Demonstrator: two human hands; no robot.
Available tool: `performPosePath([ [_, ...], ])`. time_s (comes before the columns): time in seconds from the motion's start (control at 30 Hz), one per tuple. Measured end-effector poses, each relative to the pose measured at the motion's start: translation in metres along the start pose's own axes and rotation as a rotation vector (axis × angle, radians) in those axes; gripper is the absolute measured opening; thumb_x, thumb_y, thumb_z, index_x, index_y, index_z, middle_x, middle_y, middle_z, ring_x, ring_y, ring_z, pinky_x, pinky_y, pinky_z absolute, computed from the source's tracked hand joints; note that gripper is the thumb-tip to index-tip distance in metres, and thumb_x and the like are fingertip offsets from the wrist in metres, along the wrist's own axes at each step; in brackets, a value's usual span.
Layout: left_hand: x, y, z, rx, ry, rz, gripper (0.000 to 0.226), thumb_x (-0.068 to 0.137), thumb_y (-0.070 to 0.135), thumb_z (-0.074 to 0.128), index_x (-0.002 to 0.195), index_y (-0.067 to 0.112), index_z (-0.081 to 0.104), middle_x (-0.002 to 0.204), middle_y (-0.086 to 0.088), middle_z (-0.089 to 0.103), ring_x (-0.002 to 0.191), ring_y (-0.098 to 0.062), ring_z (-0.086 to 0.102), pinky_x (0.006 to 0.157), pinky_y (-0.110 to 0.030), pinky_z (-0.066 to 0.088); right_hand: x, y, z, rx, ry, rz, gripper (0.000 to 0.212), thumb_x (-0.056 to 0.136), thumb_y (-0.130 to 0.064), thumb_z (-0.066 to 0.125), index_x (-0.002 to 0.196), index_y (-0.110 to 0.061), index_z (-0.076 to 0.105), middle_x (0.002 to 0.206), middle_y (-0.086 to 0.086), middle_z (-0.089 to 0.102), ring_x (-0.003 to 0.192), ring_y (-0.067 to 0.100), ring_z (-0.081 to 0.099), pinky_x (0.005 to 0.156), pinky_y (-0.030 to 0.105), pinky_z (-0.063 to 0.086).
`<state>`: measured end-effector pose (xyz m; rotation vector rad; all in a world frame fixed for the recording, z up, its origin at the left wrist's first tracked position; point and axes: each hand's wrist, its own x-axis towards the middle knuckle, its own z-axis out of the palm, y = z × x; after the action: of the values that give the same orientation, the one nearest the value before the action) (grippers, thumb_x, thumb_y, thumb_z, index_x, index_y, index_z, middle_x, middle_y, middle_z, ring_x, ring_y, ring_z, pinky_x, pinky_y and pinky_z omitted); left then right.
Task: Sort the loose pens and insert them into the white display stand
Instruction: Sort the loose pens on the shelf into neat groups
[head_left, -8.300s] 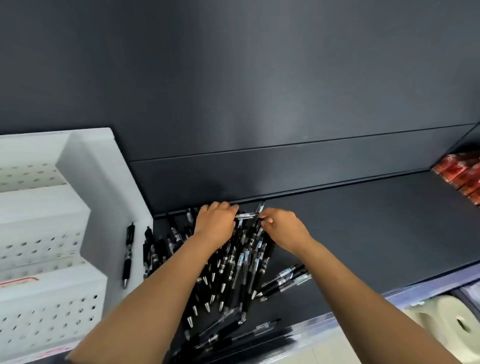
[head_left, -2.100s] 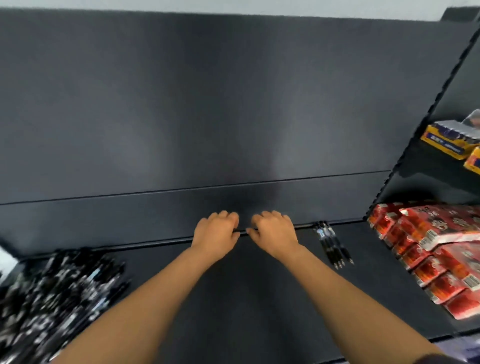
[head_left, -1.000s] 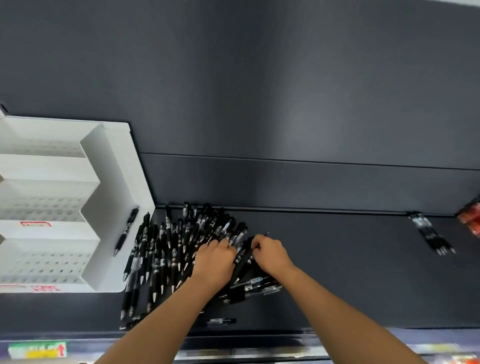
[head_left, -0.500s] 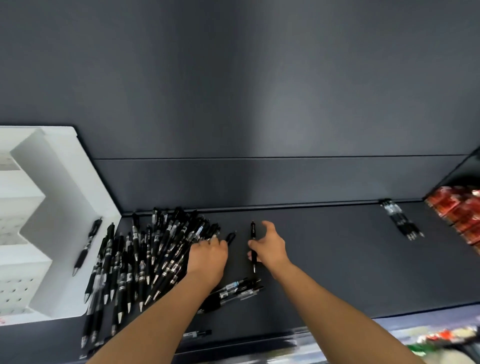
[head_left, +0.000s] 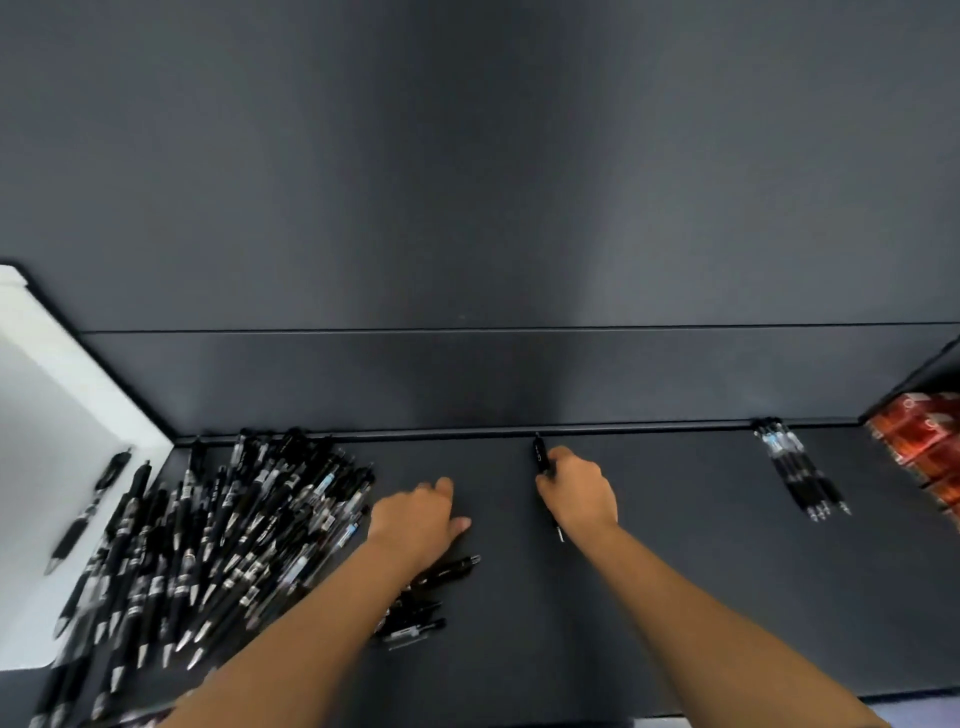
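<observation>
- The white stand (head_left: 67, 415) was cut off by the left edge; only its plain side wall showed, and its holed tiers could not be seen.
- One pen (head_left: 88, 512) lay slanted against that wall, blurred.
- The heap of loose pens (head_left: 234, 530) lay on the dark shelf (head_left: 685, 597) just right of the stand. It was smeared by motion, so single pens and their labels were hard to tell apart, and its lower end ran out of view.
- A few more pens (head_left: 415, 616) lay partly hidden under the left forearm.
- The right hand (head_left: 579, 493) had its fingers curled round a single black pen (head_left: 542, 457). The clip end stuck out towards the back panel (head_left: 467, 182), the tip peeked out below the wrist, and the middle was covered by the fingers.
- The left hand (head_left: 421, 519) hung palm down with fingers loosely spread, beside the heap. Nothing could be seen in it, though its palm side was hidden.
- A small sorted bunch of pens (head_left: 800, 475) lay well to the right, near red packets (head_left: 930, 447) cropped by the edge.
- Against half a second before, the right hand had carried its pen rightwards, away from the heap, and the left hand had come off the heap's edge.
- The view had swung right, so less of the stand showed.
</observation>
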<state>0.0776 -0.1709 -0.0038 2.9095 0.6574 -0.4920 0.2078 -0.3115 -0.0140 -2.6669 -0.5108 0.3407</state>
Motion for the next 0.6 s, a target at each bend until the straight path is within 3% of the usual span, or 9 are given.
performPosePath([
  [0.13, -0.003, 0.003, 0.004, -0.062, -0.07, 0.103, 0.047, 0.092, 0.059, 0.034, 0.108, 0.016, 0.046, 0.114, -0.005, 0.053, 0.108, -0.027, 0.053, 0.081, -0.039, 0.044, 0.009, 0.011, 0.0, -0.035, -0.019, -0.088, 0.021, 0.091, -0.019, 0.052, 0.11, -0.01, 0.056, 0.103, 0.01, 0.064, 0.092, 0.033, 0.062, 0.064, 0.031, 0.044],
  [0.27, -0.004, 0.006, 0.0, -0.08, -0.187, 0.165, 0.042, 0.085, 0.058, 0.05, 0.1, 0.019, 0.048, 0.109, -0.002, 0.052, 0.103, -0.023, 0.053, 0.078, -0.036, 0.042, 0.012, 0.008, 0.002, -0.075, -0.029, -0.173, 0.024, 0.092, -0.022, 0.052, 0.114, -0.013, 0.056, 0.108, 0.007, 0.062, 0.097, 0.03, 0.062, 0.067, 0.032, 0.045],
  [0.43, -0.01, 0.002, 0.0, 0.003, -0.191, 0.204, 0.032, 0.081, 0.044, 0.062, 0.098, 0.019, 0.052, 0.11, -0.001, 0.052, 0.102, -0.023, 0.055, 0.073, -0.032, 0.041, 0.01, 0.005, 0.004, -0.062, -0.062, -0.215, 0.026, 0.093, -0.025, 0.052, 0.116, -0.014, 0.054, 0.11, 0.008, 0.06, 0.097, 0.03, 0.062, 0.072, 0.035, 0.05],
  [0.6, -0.009, 0.004, -0.002, 0.034, -0.103, 0.135, 0.024, 0.087, 0.037, 0.054, 0.101, 0.017, 0.051, 0.111, -0.007, 0.059, 0.103, -0.03, 0.057, 0.073, -0.034, 0.041, 0.009, 0.007, 0.004, -0.014, -0.102, -0.215, 0.028, 0.094, -0.025, 0.053, 0.118, -0.012, 0.053, 0.11, 0.008, 0.061, 0.097, 0.03, 0.062, 0.071, 0.035, 0.05],
])
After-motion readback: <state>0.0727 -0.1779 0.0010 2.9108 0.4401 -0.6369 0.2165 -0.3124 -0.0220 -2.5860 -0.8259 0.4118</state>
